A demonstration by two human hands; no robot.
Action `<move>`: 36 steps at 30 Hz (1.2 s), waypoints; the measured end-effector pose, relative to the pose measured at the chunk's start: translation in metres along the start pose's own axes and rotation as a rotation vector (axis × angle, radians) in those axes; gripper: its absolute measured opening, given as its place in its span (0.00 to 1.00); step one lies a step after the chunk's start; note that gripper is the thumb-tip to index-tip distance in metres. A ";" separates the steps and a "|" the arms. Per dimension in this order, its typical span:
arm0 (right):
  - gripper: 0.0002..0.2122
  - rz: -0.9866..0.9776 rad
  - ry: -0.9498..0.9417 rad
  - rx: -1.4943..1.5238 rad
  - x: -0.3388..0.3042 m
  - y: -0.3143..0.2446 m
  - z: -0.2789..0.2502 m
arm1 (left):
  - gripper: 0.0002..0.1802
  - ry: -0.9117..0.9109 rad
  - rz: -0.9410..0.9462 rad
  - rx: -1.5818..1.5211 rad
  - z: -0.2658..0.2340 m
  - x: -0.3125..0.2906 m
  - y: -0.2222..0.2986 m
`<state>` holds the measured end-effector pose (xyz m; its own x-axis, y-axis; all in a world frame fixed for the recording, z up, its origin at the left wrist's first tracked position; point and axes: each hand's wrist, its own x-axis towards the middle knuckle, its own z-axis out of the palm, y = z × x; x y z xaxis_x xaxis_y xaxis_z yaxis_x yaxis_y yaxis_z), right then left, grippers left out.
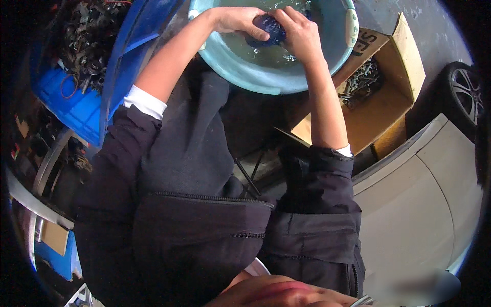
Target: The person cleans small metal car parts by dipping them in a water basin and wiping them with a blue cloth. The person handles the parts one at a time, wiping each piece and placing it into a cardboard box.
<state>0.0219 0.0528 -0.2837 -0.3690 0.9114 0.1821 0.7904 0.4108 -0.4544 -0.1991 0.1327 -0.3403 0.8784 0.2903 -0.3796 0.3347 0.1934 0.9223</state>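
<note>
A light blue plastic basin (245, 74) with pale handles stands in front of me, holding cloudy water (286, 60). Over the water, a dark blue, wet-looking bundle (268, 29), perhaps cloth, is squeezed between my two hands. From the left, my left hand (239, 21) grips it with the thumb along its near side. My right hand (300, 34) closes on its right side, fingers curled over the top. Part of the bundle is hidden beneath the fingers, so its exact kind cannot be made out.
Right of the basin sits an open cardboard box (408, 59) with many bolts or screws (364, 84). A blue bin (64, 100) of mixed metal parts is at the left. A wheel (464, 94) and a pale car-like panel (409, 199) lie to the right.
</note>
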 end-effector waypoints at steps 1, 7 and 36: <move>0.19 -0.044 0.023 -0.041 0.000 0.000 0.002 | 0.43 0.012 -0.031 0.016 0.002 0.003 -0.003; 0.17 0.301 -0.249 -0.176 -0.003 -0.012 0.006 | 0.30 0.166 -0.270 0.459 0.031 0.025 0.041; 0.25 0.361 0.307 0.935 0.036 -0.063 -0.187 | 0.17 0.887 0.289 0.948 0.044 -0.047 0.310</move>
<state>0.0500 0.0637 -0.0856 0.0567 0.9968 0.0557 0.0874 0.0506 -0.9949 -0.1215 0.1374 -0.0338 0.5600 0.7890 0.2527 0.5998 -0.5965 0.5333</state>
